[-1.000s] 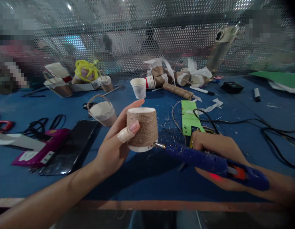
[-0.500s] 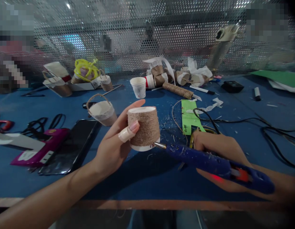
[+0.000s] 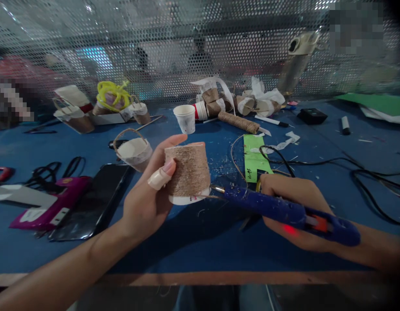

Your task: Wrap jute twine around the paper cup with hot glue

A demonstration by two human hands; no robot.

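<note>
My left hand (image 3: 151, 190), its thumb taped, is closed around a paper cup (image 3: 188, 170) wrapped in brown twine. A strip of bare white cup shows along its lower edge. From that edge a loose strand of twine (image 3: 213, 197) runs right, toward the glue gun. My right hand (image 3: 293, 203) is closed on a blue glue gun (image 3: 268, 205), whose metal nozzle points left, close to the cup's lower right side. A red light glows beneath the gun's body. Whether the right fingers also hold scissors or twine is hidden.
Left lie a black phone (image 3: 96, 198) and a purple power strip (image 3: 67, 203). A handled cup (image 3: 135, 151) stands behind my left hand. Farther back are a white cup (image 3: 186, 119), a twine roll (image 3: 239, 122) and a green paper strip (image 3: 255, 155). A black cable (image 3: 329, 163) trails right.
The wrapped cup has shifted slightly left and tilted, so its white top rim shows less. The nozzle is now a little apart from it, and a strand of twine shows below the tip.
</note>
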